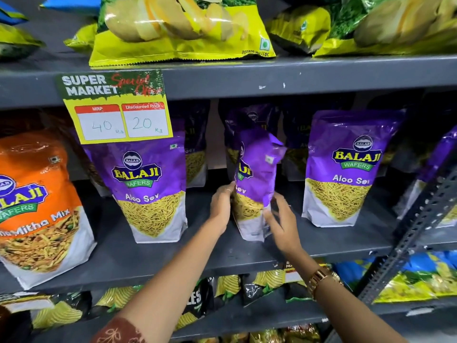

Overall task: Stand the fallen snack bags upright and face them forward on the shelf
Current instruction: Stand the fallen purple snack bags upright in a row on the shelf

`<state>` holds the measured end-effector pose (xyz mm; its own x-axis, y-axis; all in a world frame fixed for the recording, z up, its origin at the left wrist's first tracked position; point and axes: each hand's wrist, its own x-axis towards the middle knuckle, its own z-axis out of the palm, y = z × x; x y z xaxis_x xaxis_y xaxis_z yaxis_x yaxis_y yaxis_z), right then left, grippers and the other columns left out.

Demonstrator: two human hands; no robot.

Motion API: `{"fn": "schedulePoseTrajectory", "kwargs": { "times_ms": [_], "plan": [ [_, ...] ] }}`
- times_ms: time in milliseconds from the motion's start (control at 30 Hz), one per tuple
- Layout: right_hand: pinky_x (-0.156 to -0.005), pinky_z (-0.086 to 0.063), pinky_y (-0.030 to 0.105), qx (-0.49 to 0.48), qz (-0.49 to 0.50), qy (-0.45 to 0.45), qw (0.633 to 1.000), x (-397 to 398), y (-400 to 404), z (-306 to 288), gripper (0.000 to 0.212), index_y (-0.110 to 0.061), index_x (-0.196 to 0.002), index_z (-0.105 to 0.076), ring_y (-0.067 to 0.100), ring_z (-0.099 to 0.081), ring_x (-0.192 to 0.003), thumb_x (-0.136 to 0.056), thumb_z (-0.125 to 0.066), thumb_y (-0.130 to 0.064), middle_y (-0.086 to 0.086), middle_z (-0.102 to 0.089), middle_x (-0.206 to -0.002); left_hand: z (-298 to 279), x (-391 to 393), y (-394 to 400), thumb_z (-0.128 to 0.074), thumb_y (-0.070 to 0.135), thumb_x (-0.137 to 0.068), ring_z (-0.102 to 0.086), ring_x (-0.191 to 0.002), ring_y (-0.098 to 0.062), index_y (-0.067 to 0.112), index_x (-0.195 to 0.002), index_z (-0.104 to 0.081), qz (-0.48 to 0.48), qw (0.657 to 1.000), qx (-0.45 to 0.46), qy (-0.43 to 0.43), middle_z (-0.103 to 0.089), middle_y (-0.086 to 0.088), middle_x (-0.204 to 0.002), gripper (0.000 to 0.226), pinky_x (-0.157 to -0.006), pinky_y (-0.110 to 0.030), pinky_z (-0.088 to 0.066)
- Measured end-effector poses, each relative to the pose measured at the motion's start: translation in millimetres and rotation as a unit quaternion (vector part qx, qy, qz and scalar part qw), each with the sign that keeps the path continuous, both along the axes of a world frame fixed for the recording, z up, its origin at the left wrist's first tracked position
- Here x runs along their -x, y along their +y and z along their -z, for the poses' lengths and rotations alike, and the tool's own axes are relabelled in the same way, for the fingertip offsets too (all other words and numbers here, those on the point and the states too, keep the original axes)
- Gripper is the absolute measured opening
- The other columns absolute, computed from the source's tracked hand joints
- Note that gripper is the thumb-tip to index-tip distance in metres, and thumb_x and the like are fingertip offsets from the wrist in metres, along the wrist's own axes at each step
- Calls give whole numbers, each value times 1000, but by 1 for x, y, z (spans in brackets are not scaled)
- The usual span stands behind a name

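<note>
A purple Aloo Sev bag [257, 179] stands on the grey middle shelf [222, 253], turned partly sideways so its front faces left. My left hand [221, 206] presses on its left edge. My right hand [280, 224] grips its lower right side; a gold watch sits on that wrist. Two more purple Aloo Sev bags stand upright and face forward: one to the left [150, 191], one to the right [346, 174]. Further purple bags stand in the shadow behind them.
An orange Mitha Mix bag [37, 206] stands at the far left. A yellow price tag [118, 112] hangs from the shelf above, where yellow potato wafer bags [180, 28] lie. A perforated grey upright [415, 231] borders the right. Dark chip bags fill the shelf below.
</note>
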<state>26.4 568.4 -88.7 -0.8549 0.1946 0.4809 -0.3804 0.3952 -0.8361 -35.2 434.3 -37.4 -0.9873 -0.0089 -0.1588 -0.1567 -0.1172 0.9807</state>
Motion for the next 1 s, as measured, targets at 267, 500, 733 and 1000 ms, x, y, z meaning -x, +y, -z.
{"fn": "schedulePoseTrajectory", "kwargs": {
  "times_ms": [267, 500, 733, 1000],
  "plan": [
    [-113, -30, 47, 189, 34, -129, 973, 26, 28, -1, 29, -12, -117, -57, 21, -49, -122, -96, -37, -16, 15, -55, -133, 13, -27, 18, -59, 15, -78, -49, -61, -21, 2, -95, -57, -200, 973, 5, 112, -51, -3, -65, 21, -65, -31, -40],
    [-101, -43, 41, 88, -10, -110, 990, 4, 18, 19, 45, -16, -126, -44, 23, -56, -117, -85, -62, -18, 10, -60, -126, 19, 3, 1, -56, 48, -77, -50, -120, -25, 12, -125, -49, 4, 999, -5, 48, -55, -12, -130, 61, -109, -44, -34],
    [-86, -43, 12, 248, -86, -137, 955, 24, 26, 7, 46, 0, -133, -38, 13, -51, -105, -88, -36, 10, 8, -49, -123, 39, -19, 4, -63, 48, -75, -59, -102, -26, 12, -107, -55, -54, 992, 79, 87, -66, -11, -106, 49, -86, -38, -47],
    [-92, -40, 21, 266, -68, -138, 952, 25, 26, 13, 44, 1, -130, -41, 19, -46, -115, -88, -32, 8, 10, -50, -123, 34, -27, 2, -62, 41, -79, -57, -106, -30, 9, -113, -51, -35, 990, 98, 91, -62, -17, -112, 48, -96, -45, -45]
  ]
}}
